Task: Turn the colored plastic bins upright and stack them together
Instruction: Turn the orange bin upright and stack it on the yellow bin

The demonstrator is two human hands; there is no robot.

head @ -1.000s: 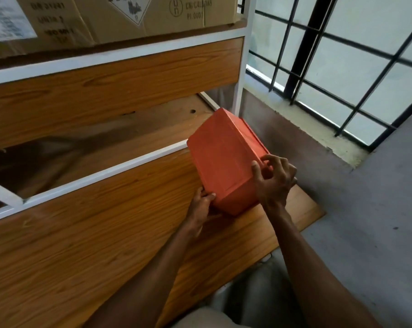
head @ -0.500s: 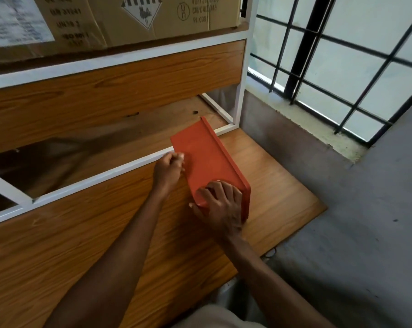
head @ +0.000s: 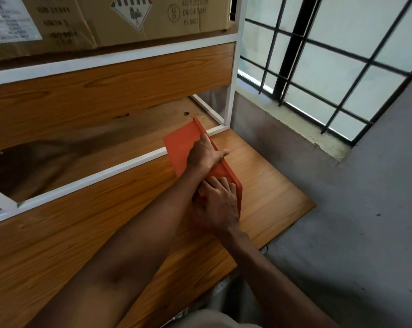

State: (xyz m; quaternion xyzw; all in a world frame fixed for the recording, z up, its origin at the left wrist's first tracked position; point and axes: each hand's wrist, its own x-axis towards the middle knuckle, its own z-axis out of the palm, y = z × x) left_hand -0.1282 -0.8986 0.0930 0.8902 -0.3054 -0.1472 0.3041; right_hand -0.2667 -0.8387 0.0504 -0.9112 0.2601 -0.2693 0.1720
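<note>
while on desk (head: 259, 190), hands grip orange bin (head: 181, 145).

I count one orange bin (head: 186, 147), two hands on it, left (head: 203, 155) and right (head: 218, 202), and two cardboard boxes (head: 153, 17) above.

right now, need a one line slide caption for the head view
Both hands, left and right, grip an orange plastic bin on a wooden tabletop beside a barred window.
</note>
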